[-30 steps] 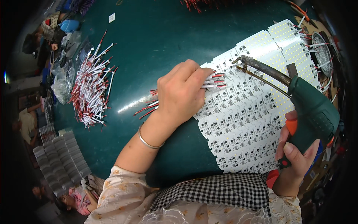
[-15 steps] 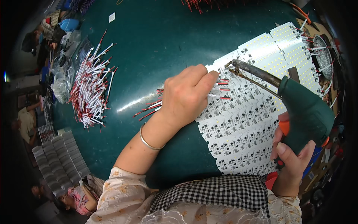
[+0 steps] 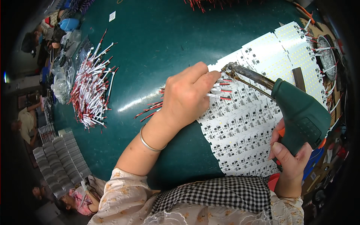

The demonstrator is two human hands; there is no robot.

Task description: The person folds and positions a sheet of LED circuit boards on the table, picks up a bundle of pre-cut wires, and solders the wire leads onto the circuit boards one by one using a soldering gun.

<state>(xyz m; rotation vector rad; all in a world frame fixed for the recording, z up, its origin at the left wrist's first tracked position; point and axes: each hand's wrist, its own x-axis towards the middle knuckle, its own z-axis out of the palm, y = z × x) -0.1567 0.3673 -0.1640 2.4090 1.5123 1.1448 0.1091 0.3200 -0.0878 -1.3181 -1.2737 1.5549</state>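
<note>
My right hand [image 3: 289,159] grips the handle of a dark green soldering gun [image 3: 302,108]. The gun's sooty metal tip [image 3: 228,68] is right beside the fingertips of my left hand [image 3: 187,93]. That hand is closed in a pinch over the upper left edge of a white sheet of LED circuit boards [image 3: 240,140]. Short red and white wires [image 3: 220,90] lie on the boards by its fingers, and more wire ends [image 3: 148,108] stick out beneath its wrist side. Exactly what the pinch holds is hidden, though it appears to be a wire.
A heap of red and white wires [image 3: 90,90] lies on the green table to the left. Right of the boards are a metal dish [image 3: 325,58] and orange-handled pliers [image 3: 309,15]. A dark strip [image 3: 299,78] rests on the sheet. Other people sit at far left near stacked boards [image 3: 60,161].
The soldering gun has moved left with my right hand, so its tip is now at my left fingertips. My left hand has barely moved. The board sheet has shifted slightly to the right.
</note>
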